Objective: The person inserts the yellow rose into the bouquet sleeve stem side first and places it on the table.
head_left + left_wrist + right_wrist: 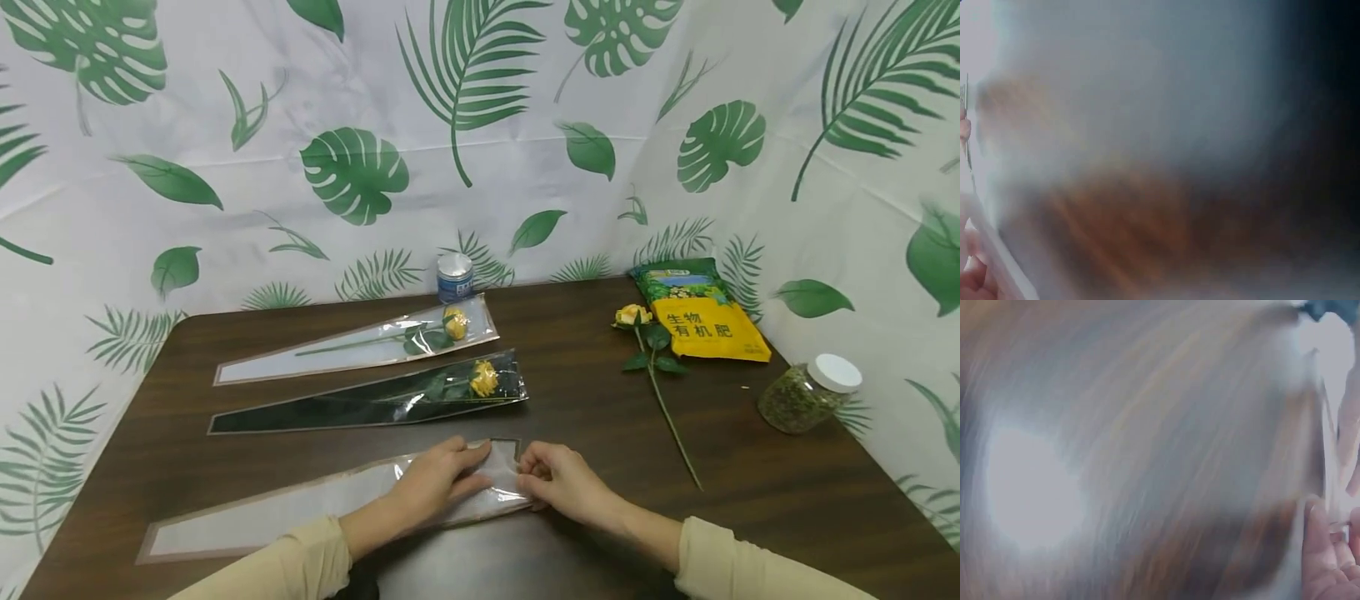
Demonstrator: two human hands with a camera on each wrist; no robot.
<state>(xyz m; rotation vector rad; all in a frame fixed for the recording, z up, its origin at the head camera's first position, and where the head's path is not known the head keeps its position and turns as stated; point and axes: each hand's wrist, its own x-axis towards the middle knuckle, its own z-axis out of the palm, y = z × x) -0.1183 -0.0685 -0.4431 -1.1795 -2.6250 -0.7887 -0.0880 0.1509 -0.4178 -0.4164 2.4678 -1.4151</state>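
Observation:
A white flower sleeve (300, 510) with a clear front and pinkish border slants across the front of the table, its wide mouth toward the right. My left hand (438, 477) grips it near that mouth, thumb and forefinger lying over the film. At the right edge of the mouth, my right hand (562, 483) pinches the film between thumb and curled fingers. The right wrist view shows the fingertips (1317, 540) against the sleeve's edge. In the left wrist view, most of the picture is blurred tabletop, with curled fingers (975, 278) beside the sleeve's pale edge.
Behind lie a black sleeve (300, 410) and another white sleeve (262, 364), each holding a yellow rose. A loose yellow rose (660, 392) lies right of my hands. Farther out are a yellow-green fertilizer bag (708, 321), a white-lidded jar (798, 400) and a blue can (455, 279).

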